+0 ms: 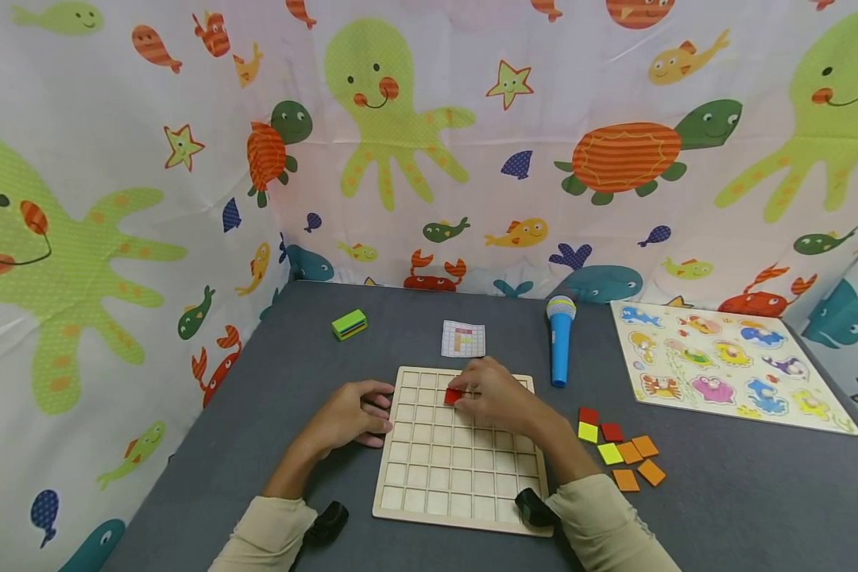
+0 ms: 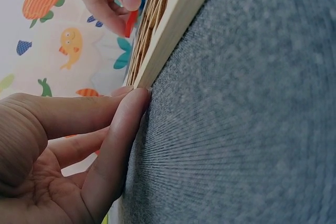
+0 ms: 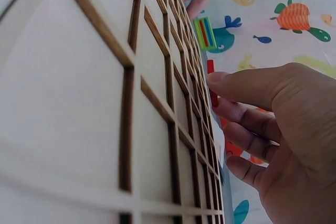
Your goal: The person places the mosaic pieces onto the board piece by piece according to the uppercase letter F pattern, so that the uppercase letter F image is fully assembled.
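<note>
A wooden grid board (image 1: 439, 457) with square cells lies flat on the dark cloth. My right hand (image 1: 496, 397) is over its upper part, pinching a red square tile (image 1: 453, 396) between thumb and fingers. In the right wrist view the red tile (image 3: 211, 83) stands tilted on edge between the thumb and fingertips of my right hand (image 3: 283, 114). My left hand (image 1: 350, 413) holds the board's left edge. The left wrist view shows the thumb and a finger of my left hand (image 2: 68, 145) together at the edge of the board (image 2: 178, 30).
Right of the board lie loose red, yellow and orange tiles (image 1: 628, 453). Behind it are a printed pattern card (image 1: 463, 339), a blue toy microphone (image 1: 560, 342) and a green-topped stack of coloured blocks (image 1: 349, 324). A sea-animal puzzle board (image 1: 732, 365) lies at the right, before a patterned curtain (image 1: 429, 175).
</note>
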Available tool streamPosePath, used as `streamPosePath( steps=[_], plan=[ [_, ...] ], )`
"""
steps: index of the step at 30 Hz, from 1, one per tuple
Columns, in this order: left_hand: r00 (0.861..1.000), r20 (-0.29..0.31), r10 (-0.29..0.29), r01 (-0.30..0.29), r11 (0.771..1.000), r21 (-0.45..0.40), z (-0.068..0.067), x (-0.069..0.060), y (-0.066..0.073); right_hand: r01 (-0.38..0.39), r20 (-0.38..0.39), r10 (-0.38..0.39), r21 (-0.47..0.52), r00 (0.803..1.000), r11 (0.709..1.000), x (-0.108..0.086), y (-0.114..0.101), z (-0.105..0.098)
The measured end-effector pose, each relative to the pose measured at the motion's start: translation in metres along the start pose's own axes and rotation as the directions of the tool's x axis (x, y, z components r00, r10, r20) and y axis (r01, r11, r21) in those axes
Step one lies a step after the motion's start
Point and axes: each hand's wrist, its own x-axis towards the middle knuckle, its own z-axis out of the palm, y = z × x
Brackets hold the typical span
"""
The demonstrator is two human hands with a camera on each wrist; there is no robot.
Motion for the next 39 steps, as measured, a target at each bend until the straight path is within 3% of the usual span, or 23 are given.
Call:
streamPosePath(
  steps=[18,39],
  plan=[
    [1.0,-0.009,-0.011,0.011,1.0,-0.002,0.0,0.001,0.0,0.017,0.0,-0.017,-0.09,1.0,0.996,0.014,-0.006,0.008],
    [1.0,-0.015,-0.01,0.01,1.0,-0.008,0.001,0.0,0.002,0.008,-0.003,-0.008,-0.068,1.0,0.998,0.013,-0.005,0.01]
  ],
)
